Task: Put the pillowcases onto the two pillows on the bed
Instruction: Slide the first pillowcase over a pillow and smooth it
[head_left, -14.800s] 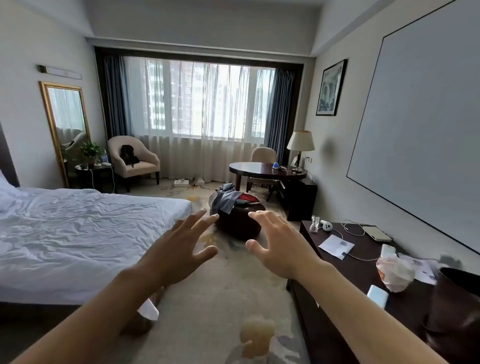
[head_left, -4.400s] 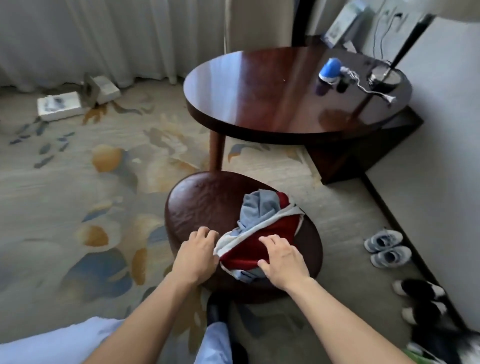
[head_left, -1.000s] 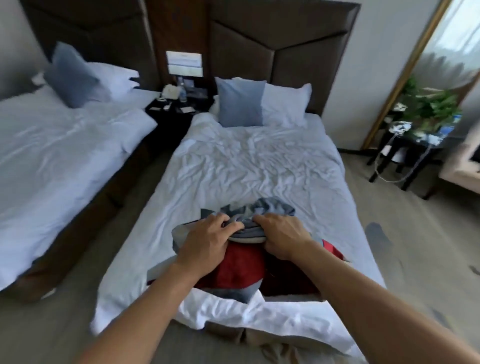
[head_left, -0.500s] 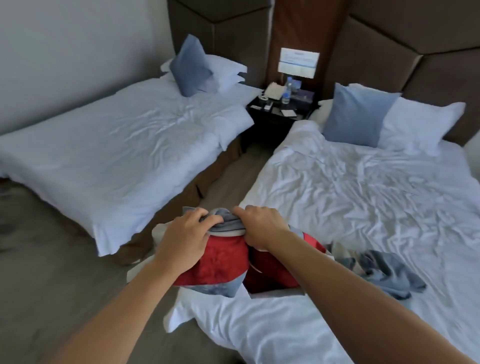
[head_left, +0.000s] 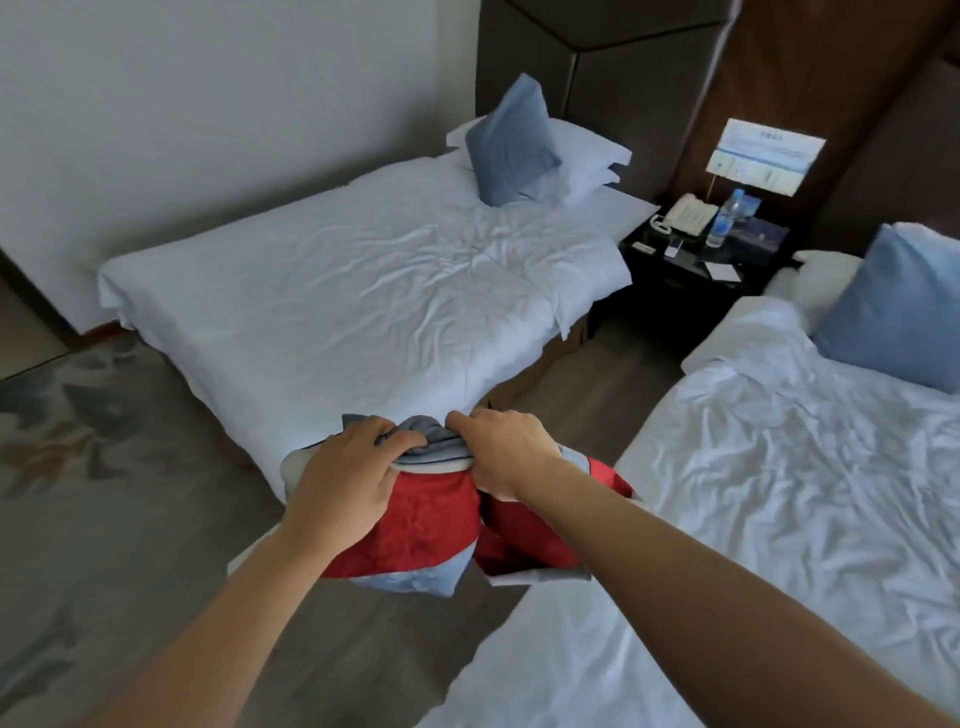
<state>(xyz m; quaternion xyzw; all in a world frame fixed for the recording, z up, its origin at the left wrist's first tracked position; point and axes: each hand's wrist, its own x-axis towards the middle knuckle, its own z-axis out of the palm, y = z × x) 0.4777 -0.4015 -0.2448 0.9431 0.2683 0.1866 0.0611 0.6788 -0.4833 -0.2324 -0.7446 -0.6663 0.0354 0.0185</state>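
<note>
Both forearms are bare, with no sleeves in view. The left hand (head_left: 349, 483) and right hand (head_left: 503, 451) wear nothing.

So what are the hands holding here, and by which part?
Both the left hand and right hand grip the bundle of red and grey-blue pillowcases by its bunched top edge.

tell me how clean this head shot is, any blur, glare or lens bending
Head view: even, soft daylight with no hard shadows; the sign above the nightstand is washed out and unreadable. Wide-angle bending bows the far bed and slants the headboard. Slight softness throughout; the left hand and right hand, both gripping the bundle of cloth, stay fairly sharp.
</note>
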